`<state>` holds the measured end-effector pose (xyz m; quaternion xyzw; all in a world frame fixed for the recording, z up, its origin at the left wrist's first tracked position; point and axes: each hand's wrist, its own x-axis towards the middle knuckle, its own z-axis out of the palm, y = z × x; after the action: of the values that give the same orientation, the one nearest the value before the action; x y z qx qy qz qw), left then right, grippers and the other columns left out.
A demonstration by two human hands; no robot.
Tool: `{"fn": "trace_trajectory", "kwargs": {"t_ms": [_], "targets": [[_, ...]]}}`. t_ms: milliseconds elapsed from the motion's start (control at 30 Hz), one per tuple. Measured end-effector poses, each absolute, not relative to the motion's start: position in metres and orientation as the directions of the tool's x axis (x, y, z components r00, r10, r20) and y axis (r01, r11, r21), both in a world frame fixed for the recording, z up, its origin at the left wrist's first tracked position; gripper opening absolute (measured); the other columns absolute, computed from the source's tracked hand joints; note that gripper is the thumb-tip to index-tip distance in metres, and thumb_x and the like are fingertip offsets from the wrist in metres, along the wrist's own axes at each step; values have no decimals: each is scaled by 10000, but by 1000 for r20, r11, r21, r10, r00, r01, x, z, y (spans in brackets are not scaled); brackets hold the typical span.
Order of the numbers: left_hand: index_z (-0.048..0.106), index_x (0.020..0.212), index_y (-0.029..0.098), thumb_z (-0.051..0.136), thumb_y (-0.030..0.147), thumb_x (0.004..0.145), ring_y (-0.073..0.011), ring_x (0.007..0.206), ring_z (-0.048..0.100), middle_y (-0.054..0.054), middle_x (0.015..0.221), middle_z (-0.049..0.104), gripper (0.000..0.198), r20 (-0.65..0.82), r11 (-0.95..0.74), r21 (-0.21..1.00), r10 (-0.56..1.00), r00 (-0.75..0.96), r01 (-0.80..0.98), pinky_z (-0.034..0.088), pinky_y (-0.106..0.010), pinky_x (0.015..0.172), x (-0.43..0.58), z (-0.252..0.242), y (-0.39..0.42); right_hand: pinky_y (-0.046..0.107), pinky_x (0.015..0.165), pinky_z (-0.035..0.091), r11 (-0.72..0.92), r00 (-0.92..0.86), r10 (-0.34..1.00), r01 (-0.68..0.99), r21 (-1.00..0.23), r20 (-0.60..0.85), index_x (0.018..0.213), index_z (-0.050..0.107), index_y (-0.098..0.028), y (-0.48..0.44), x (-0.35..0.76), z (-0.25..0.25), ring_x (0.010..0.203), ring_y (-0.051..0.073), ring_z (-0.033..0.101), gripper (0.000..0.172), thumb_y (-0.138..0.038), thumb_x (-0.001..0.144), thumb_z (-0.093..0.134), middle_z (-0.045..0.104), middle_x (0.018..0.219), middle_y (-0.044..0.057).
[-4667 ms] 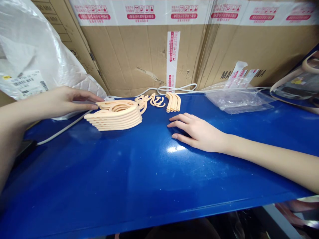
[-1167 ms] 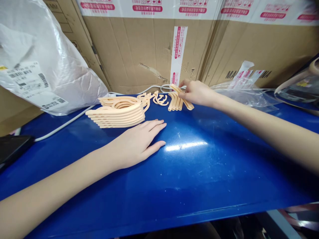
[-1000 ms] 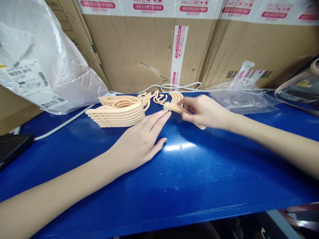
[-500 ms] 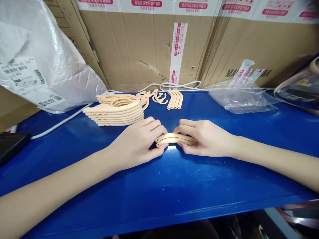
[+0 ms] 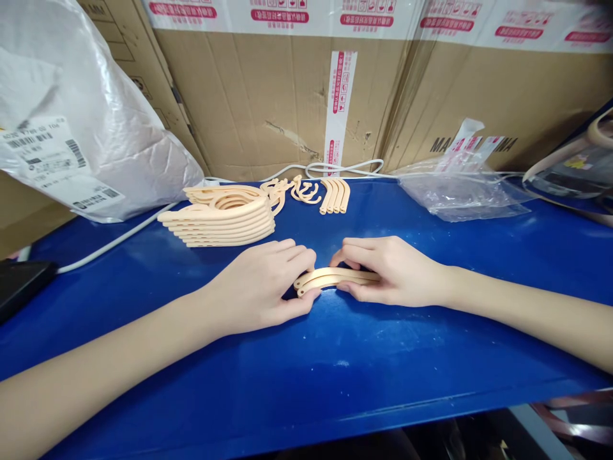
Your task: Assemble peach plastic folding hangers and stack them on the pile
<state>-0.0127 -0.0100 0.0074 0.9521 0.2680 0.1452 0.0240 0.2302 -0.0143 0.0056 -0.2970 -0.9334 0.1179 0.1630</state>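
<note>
Two curved peach plastic strips lie together on the blue table, held at both ends. My left hand pinches their left end with thumb and fingers. My right hand grips their right end, fingers curled over the strips. Behind my hands sits a stack of peach hanger pieces. Small peach hooks and a row of more curved strips lie further back.
Taped cardboard boxes wall off the back. A white plastic bag leans at the left, clear plastic bags lie at the right. A white cable crosses the table and a black device sits at the left edge.
My right hand reached to the strips at the back, took curved strips and brought them to the middle of the table. My left hand closed on their left end.
</note>
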Motion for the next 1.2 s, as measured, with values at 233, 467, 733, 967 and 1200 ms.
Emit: {"fn": "trace_trajectory", "kwargs": {"t_ms": [233,467,733,967,1200], "targets": [[433,709,201,466,348,897,-149,615,462,15,662,478,241,221,-828,119,560,799,548,289,-275,536,-12,9,-11,235,594,367,794,-770,596,521,-314,229,1008,584,-162,-13,230,7,624,105,483,253,-394,922,527,580,792,-5],[459,688,201,480,365,899,-148,632,486,12,667,500,269,212,-818,125,575,790,561,304,-273,534,-13,9,-11,254,628,391,795,-777,594,527,-303,208,1036,572,-160,-13,231,8,677,132,543,293,-423,943,483,636,861,32],[432,690,201,470,346,918,-153,636,485,10,671,512,272,226,-838,104,544,808,535,305,-272,546,-13,10,-9,281,679,388,703,-644,703,693,-161,302,1025,636,-158,2,225,26,748,169,569,364,-462,969,443,621,786,33],[407,681,204,463,350,919,-150,617,473,11,662,511,284,227,-840,94,540,810,534,290,-273,537,-13,10,-9,300,714,377,681,-649,681,731,31,341,1010,687,-162,52,213,34,862,195,592,236,-283,927,502,664,999,70],[396,693,206,463,355,930,-151,617,472,16,658,499,288,224,-842,105,538,813,529,283,-273,542,-16,12,-9,357,801,387,590,-615,725,787,181,311,1015,728,-137,94,191,29,979,276,582,268,-286,909,532,641,1034,136]]}}
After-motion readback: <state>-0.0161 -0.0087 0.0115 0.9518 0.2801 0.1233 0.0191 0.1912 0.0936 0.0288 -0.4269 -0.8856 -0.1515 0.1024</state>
